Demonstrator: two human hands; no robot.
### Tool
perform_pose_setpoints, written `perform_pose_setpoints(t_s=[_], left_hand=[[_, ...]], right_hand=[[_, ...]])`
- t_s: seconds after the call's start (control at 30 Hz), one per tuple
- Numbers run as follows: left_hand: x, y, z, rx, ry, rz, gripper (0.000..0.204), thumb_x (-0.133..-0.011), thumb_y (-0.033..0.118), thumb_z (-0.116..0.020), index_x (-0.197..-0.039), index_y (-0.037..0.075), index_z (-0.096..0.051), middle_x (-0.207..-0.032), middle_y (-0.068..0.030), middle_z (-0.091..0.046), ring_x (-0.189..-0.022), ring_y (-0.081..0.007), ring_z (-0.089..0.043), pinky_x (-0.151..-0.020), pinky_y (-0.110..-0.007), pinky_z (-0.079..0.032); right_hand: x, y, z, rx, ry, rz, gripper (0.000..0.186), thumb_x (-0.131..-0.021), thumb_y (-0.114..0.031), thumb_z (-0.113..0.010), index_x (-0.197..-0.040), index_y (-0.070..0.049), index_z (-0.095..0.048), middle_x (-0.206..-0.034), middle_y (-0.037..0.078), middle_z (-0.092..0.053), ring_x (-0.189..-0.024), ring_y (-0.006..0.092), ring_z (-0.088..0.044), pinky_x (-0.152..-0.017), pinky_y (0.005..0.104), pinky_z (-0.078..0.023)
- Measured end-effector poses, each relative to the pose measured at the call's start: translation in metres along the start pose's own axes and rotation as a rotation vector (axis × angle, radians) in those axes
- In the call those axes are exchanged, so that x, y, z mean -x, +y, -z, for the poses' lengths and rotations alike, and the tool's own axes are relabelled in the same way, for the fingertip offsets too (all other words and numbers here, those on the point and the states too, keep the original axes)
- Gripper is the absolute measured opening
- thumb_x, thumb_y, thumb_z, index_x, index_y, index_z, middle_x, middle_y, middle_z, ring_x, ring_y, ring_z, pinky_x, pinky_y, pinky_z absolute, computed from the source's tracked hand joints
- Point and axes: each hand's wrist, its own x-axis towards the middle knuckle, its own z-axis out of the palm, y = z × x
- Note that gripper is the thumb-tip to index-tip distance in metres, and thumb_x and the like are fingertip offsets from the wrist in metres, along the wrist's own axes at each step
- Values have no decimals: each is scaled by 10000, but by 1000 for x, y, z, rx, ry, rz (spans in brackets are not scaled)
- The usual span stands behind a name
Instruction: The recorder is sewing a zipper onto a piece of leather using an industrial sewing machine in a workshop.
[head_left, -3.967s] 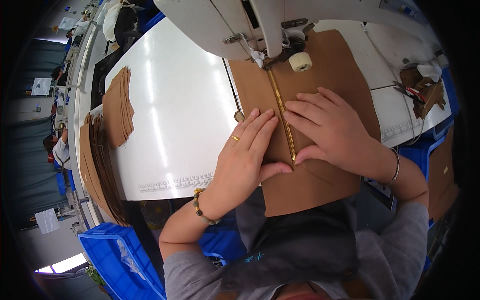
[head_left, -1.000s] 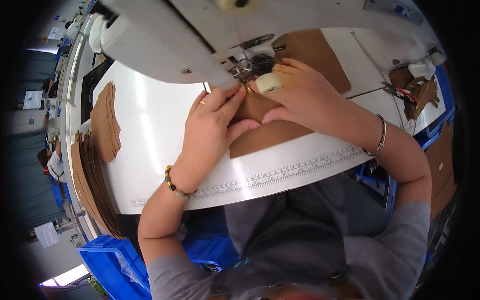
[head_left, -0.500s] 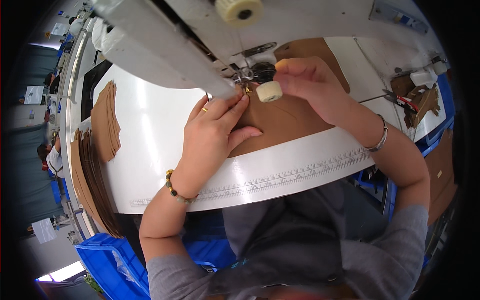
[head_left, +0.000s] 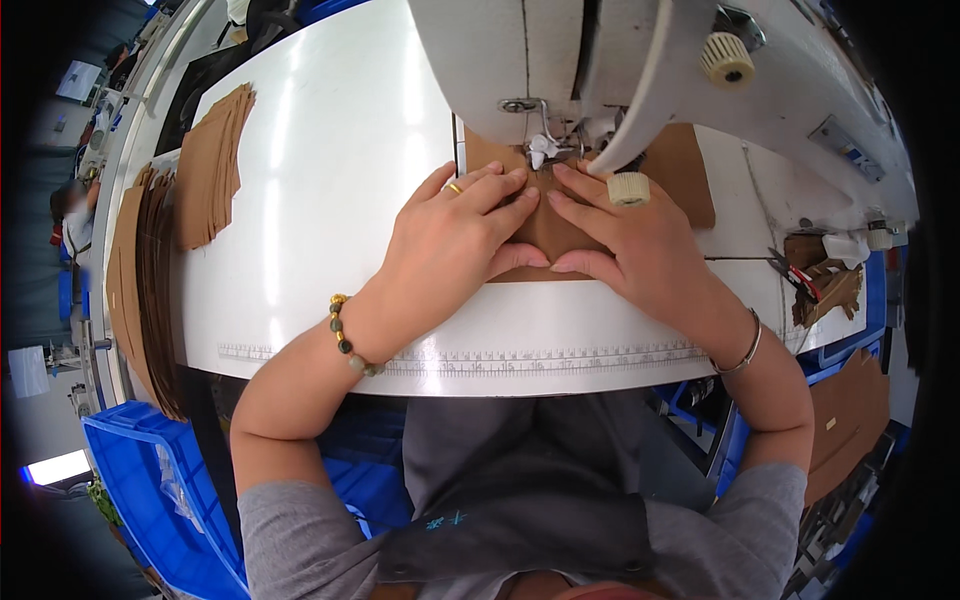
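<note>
A brown flat panel (head_left: pixel 557 235) lies on the white table under the head of a white sewing machine (head_left: pixel 475 60). My left hand (head_left: pixel 450 230) rests on the panel's left part, its fingers stretched out toward the presser foot (head_left: pixel 543 150). On the other side my right hand (head_left: pixel 645 240) lies flat too, fingers pointing up toward the foot. Both thumbs stretch inward near the panel's front edge, their tips close together. Neither hand grips anything. The cream knob (head_left: pixel 628 189) sits in front of part of my right hand. The machine head hides the panel's far part.
Stacks of brown pieces (head_left: pixel 215 165) stand at the table's left side. A printed ruler strip (head_left: pixel 480 364) runs along the front edge. Red-handled snippers (head_left: pixel 797 277) lie at the right beside brown scraps (head_left: pixel 835 295). A blue crate (head_left: pixel 150 490) is below left.
My right hand has come down from beside the needle area onto the panel, fingers now spread flat. My left hand stays on the panel. The whole view has shifted.
</note>
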Motion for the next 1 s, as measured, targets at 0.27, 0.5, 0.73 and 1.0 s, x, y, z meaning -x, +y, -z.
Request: perform_pose_setpoints(t_s=[0.27,0.5,0.73,1.0], left_hand=[[-5,-4,-4,-8,22,6,573,-807,440,-793,-1253,81,-753,-1311,-67,-712,-1117,-272,-695,-1095,-490,-496],[-7,-6,-5,7,46,-21,574,-797,429,-797,-1243,68,-758,-1258,-74,-724,-1066,-257,-691,-1056,-444,-515],[-7,-8,-6,9,31,-11,581,-794,429,-797,-1242,60,-758,-1226,-75,-729,-1040,-254,-689,-1041,-432,-520],[-7,-7,-6,-22,37,-6,572,-808,448,-785,-1239,74,-760,-1238,-70,-725,-1057,-251,-698,-1070,-469,-509]], right_hand=[[-4,4,2,-32,23,-31,585,-806,-374,-823,-1290,-67,-711,-1268,117,-698,-1238,330,-623,-1151,489,-440],[-4,4,1,-28,51,-26,593,-797,-381,-823,-1283,-61,-709,-1252,103,-700,-1201,310,-635,-1148,488,-440],[-6,5,2,-21,12,-36,564,-806,-384,-815,-1251,-53,-713,-1241,103,-701,-1201,302,-636,-1154,499,-432],[-6,4,3,-3,29,-23,561,-821,-387,-806,-1259,-50,-710,-1236,110,-699,-1218,303,-626,-1158,513,-423]])
